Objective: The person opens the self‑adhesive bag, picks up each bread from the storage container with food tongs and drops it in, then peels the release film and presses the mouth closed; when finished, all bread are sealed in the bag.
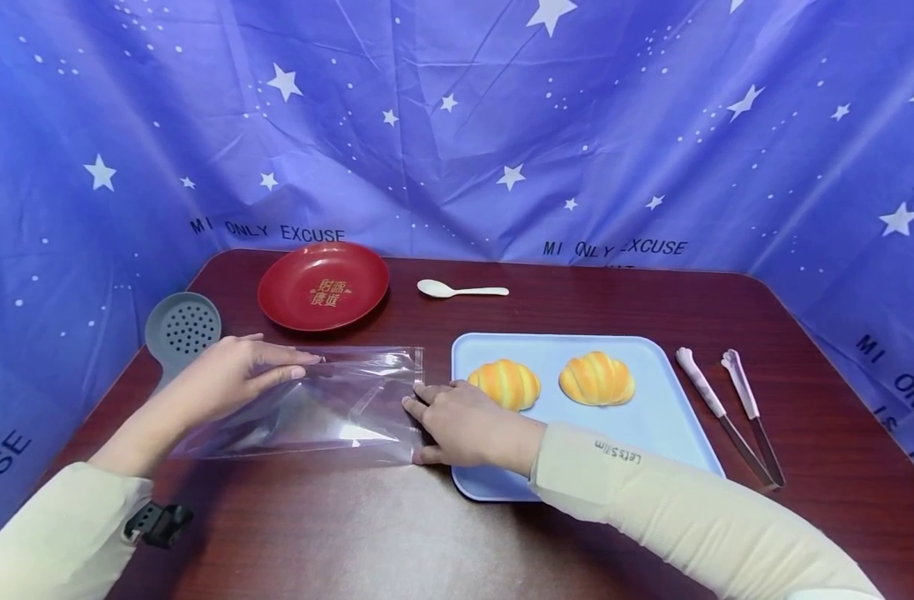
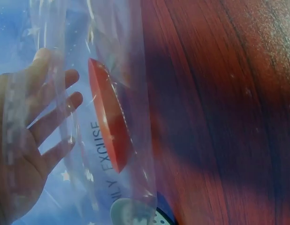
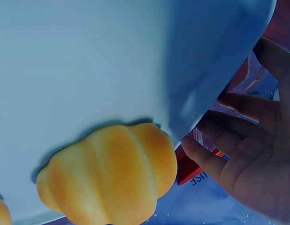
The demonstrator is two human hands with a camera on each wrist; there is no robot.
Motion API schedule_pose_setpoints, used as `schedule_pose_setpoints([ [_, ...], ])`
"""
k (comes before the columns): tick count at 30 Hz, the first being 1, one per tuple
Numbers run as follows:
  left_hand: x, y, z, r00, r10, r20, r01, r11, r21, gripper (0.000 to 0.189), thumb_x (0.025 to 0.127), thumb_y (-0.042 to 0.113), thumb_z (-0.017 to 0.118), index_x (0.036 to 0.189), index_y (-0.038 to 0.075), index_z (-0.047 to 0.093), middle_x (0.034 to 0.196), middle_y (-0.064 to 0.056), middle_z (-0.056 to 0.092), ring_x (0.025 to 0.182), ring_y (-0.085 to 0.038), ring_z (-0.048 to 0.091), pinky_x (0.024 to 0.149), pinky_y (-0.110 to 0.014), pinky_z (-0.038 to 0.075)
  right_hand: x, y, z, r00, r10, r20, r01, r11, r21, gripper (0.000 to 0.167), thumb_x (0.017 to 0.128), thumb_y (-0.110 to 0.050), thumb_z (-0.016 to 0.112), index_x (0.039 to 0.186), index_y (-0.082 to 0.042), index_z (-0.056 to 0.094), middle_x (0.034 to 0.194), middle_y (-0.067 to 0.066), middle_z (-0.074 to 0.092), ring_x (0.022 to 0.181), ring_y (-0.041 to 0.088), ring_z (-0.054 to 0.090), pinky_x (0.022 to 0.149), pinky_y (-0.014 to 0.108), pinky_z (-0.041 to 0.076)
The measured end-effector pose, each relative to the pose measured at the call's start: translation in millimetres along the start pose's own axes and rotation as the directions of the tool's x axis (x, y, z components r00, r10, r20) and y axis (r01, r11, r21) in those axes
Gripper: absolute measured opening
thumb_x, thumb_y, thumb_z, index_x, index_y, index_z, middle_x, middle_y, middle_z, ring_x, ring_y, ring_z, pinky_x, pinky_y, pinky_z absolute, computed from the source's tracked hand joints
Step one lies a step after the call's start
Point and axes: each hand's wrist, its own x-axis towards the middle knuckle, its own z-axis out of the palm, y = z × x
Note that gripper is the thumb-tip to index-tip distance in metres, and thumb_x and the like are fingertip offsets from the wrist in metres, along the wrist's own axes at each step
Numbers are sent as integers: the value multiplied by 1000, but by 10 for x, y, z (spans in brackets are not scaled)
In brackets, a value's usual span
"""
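A clear plastic bag (image 1: 329,408) lies on the table, its film wrinkled and shiny. Over its upper left part reaches my left hand (image 1: 239,375), fingers stretched out and fingertips at the film. In the left wrist view the film passes in front of the left hand (image 2: 37,122), whose fingers are spread. My right hand (image 1: 467,425) rests at the bag's right edge, beside the light blue tray (image 1: 591,450). The right wrist view has the right hand (image 3: 248,145) with extended fingers by the tray's rim. Two croissant-shaped breads (image 1: 505,383) sit on the tray.
A red plate (image 1: 322,304) stands at the back left, near a grey perforated skimmer (image 1: 187,329). A white spoon (image 1: 464,291) lies at the back. Tongs (image 1: 730,417) with pale handle ends lie right of the tray. Blue star-patterned cloth (image 1: 457,150) surrounds the table.
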Motion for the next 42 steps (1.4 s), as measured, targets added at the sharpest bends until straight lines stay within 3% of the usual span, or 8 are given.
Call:
schedule_pose_setpoints([
  [11,17,-2,6,998,55,-36,-55,998,-6,32,86,11,81,118,12,78,111,-6,76,109,-32,70,105,-68,37,-74,147,-32,993,-80,-83,79,997,-16,67,97,-51,64,149,-11,52,147,12,55,132,24,56,105,43,47],
  [26,6,-38,44,996,72,-57,-73,997,-15,30,85,14,82,115,15,79,109,-4,77,108,-31,71,102,-67,40,-365,386,-86,955,-108,-276,146,982,121,56,95,-35,73,143,-10,59,143,14,59,129,27,58,100,47,50],
  [32,-1,-45,60,995,77,-67,-78,997,-9,30,84,13,83,114,15,80,108,-3,77,107,-29,71,101,-66,42,-557,542,-123,935,-55,-350,128,974,189,51,95,-33,72,139,-9,63,141,14,60,126,30,60,102,48,50],
  [42,-5,-45,81,984,127,-123,-128,992,-1,33,79,9,85,111,17,81,104,2,78,102,-25,73,98,-66,44,-993,851,-167,887,125,-444,43,936,349,51,94,-29,75,138,-7,63,140,12,60,112,30,67,93,50,54],
])
